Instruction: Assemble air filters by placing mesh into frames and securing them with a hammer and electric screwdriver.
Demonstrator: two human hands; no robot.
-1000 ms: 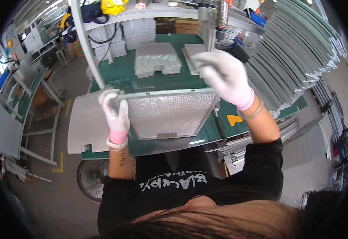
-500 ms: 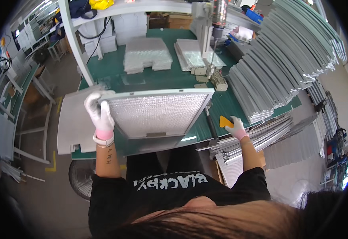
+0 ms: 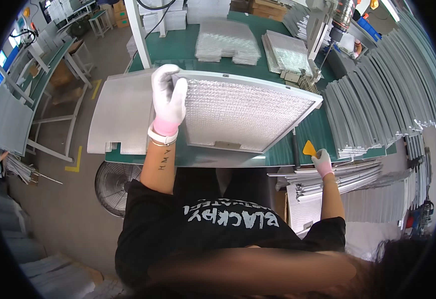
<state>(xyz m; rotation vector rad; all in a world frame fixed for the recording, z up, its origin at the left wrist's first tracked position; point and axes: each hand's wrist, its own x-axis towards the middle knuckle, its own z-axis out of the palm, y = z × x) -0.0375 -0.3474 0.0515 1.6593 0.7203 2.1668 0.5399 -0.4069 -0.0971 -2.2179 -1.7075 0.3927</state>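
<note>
A rectangular panel of silvery mesh in a pale metal frame point(image 3: 250, 112) is held tilted over the green worktable. My left hand point(image 3: 169, 97), in a white glove with a pink cuff, is closed around its far left corner, thumb on the near face. My right hand point(image 3: 322, 162), gloved likewise, holds a yellow scraper point(image 3: 308, 148) with a flat wedge-shaped blade. That hand is low by the table's front right edge, apart from the panel. A dark, thin-handled tool point(image 3: 295, 148) lies between the panel and the scraper.
Flat mesh sheets point(image 3: 120, 107) lie at the table's left, with another mesh stack point(image 3: 228, 42) behind the panel. A power driver point(image 3: 341, 20) hangs at the back right. Rows of frame strips point(image 3: 382, 94) stand at the right. A floor fan point(image 3: 115, 187) is under the table's left end.
The whole view has shifted, so the table and both hands appear farther right and higher. The panel's right end now slopes lower in the picture. Both hands keep their hold.
</note>
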